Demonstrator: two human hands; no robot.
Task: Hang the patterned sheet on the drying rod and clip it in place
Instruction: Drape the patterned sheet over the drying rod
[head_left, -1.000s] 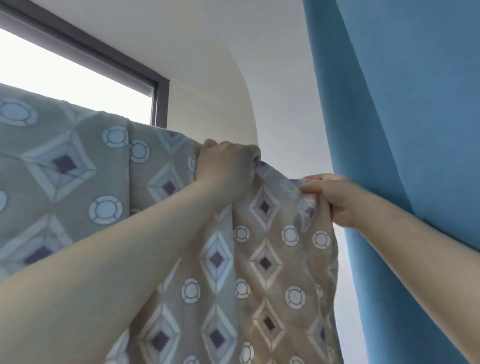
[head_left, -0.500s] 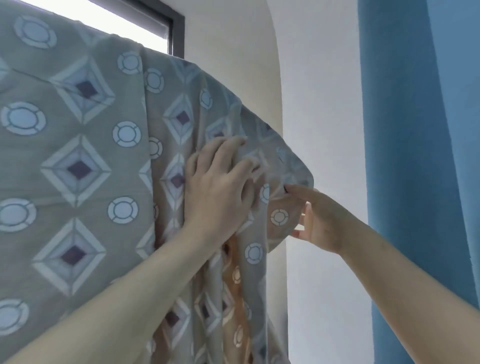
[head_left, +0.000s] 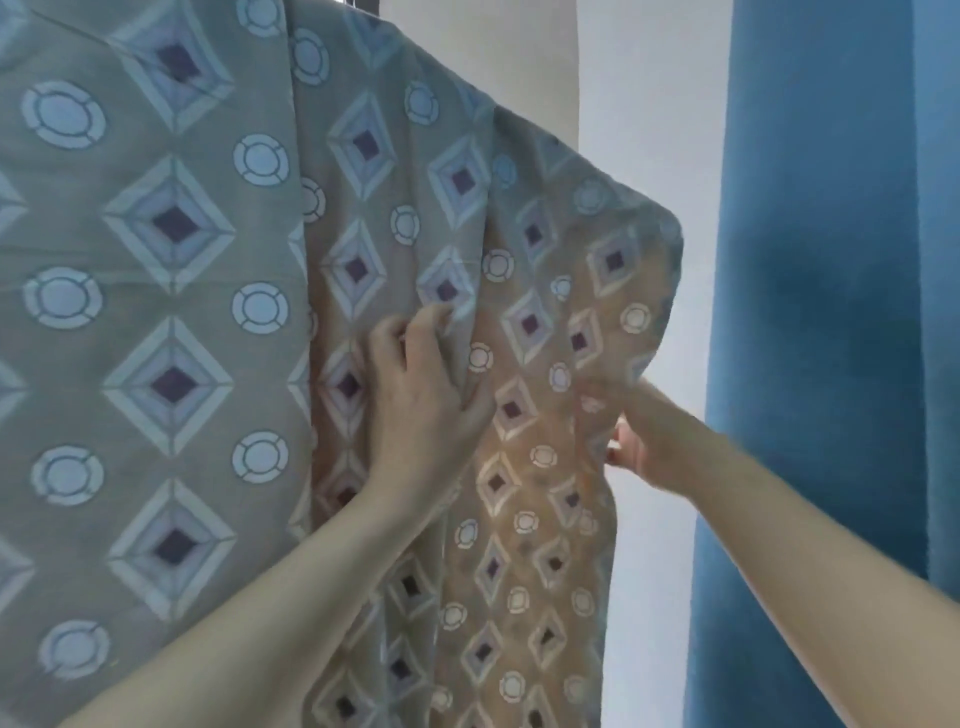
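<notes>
Blue curtain (head_left: 831, 312) on R, white wall (head_left: 649, 104) behind. Sheet (head_left: 156, 260) draped over rod (rod hidden), unclipped as far as seen. L grip (head_left: 426, 395) clamped on a fold. R grip (head_left: 654, 447) at sheet edge, blurred, can't tell if clamped. Risk: uneven tug slides sheet off.

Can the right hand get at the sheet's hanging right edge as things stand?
Likely yes: the right hand is at that edge of the patterned sheet, fingers partly behind the fabric, nothing between.

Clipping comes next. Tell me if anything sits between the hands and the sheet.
Nothing visible does. The left hand grips a fold of the sheet; the right hand holds its right edge, partly behind the cloth. No clip shows.
</notes>
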